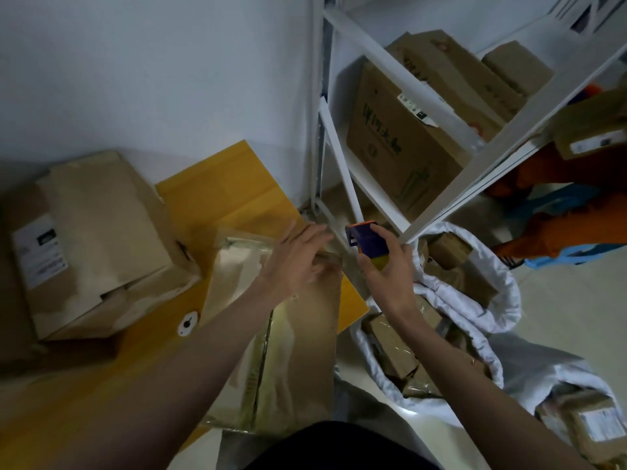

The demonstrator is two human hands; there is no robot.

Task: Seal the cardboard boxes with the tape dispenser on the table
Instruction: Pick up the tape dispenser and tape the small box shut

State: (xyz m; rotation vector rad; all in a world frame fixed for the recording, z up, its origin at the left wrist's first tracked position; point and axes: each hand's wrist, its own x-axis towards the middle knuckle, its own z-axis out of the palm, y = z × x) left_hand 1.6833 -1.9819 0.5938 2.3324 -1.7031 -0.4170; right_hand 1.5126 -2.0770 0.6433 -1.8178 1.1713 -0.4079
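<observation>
A long cardboard box (298, 361), partly covered in shiny clear tape, lies on the yellow table (217, 184) in front of me. My left hand (298, 259) rests on its far top corner with fingers spread flat. My right hand (386, 262) grips an orange and dark blue tape dispenser (364, 240) just past that corner, to the right of the left hand. A second, bigger cardboard box (101, 239) with a white label stands at the table's left.
A white metal shelf rack (342, 154) with several cardboard boxes stands at the right. White sacks (475, 300) full of small parcels sit on the floor beside the table. A small white round device (187, 323) lies on the table. A person in orange (559, 218) is at far right.
</observation>
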